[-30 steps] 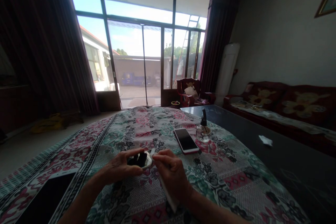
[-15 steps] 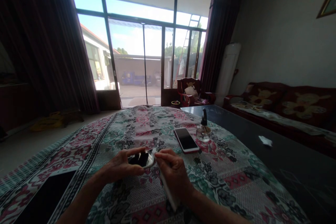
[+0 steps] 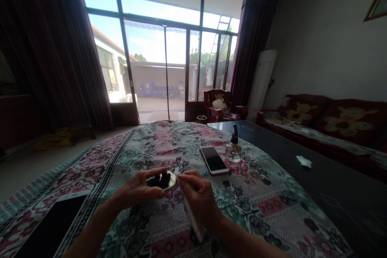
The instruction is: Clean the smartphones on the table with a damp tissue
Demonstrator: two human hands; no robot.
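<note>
My left hand [image 3: 144, 186] grips a smartphone [image 3: 163, 181] by its long edges, thumb on the near side and fingers on the far side. Its dark, glossy screen faces up and reflects bright light. At the phone's right end, my right hand [image 3: 201, 195] pinches a folded white tissue [image 3: 196, 225]. A small tip of it stands up by the phone's edge, and a long strip hangs below the palm. Whether the tissue touches the phone, I cannot tell. Beyond my right hand lies a second smartphone [image 3: 214, 160], white-framed, screen up.
A clear bottle with a black pump top [image 3: 234, 149] stands right of the second phone. A large dark tablet [image 3: 51, 227] lies at the lower left on the floral tablecloth [image 3: 163, 137]. Crumpled white paper [image 3: 304, 161] rests on the dark tabletop [image 3: 290, 181] at right.
Both hands stay nearly in place. The phone in my left hand has tilted slightly, and the white tip by its right end shows a little more.
</note>
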